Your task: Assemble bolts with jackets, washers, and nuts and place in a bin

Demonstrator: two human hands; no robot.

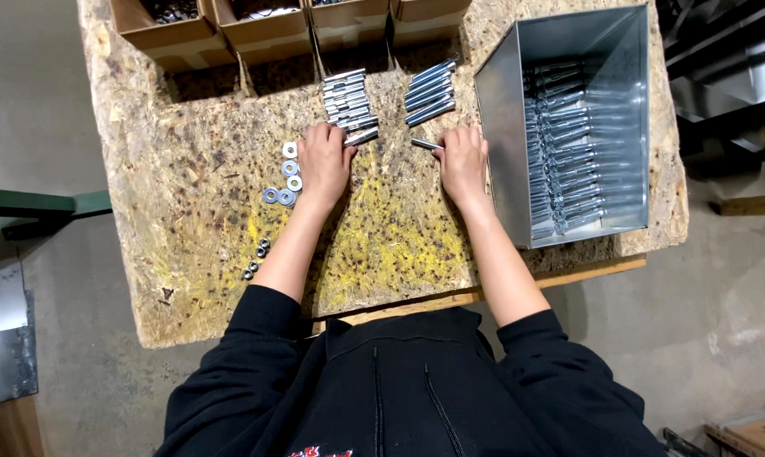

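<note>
My left hand [324,161] rests on the chipboard table [204,211], its fingers closed on a silver bolt [362,136] at the near end of a row of bolts [347,97]. My right hand [463,159] grips another single bolt [425,144] just below a second row of bolts [430,91]. Flat washers [287,173] lie just left of my left hand. Small nuts [256,258] sit nearer the table's front left.
A shiny metal bin [505,118] holding several stacked bolts stands at the right of the table, close to my right hand. Several cardboard boxes [179,38] line the far edge. Concrete floor surrounds the table; metal parts lie at the upper right.
</note>
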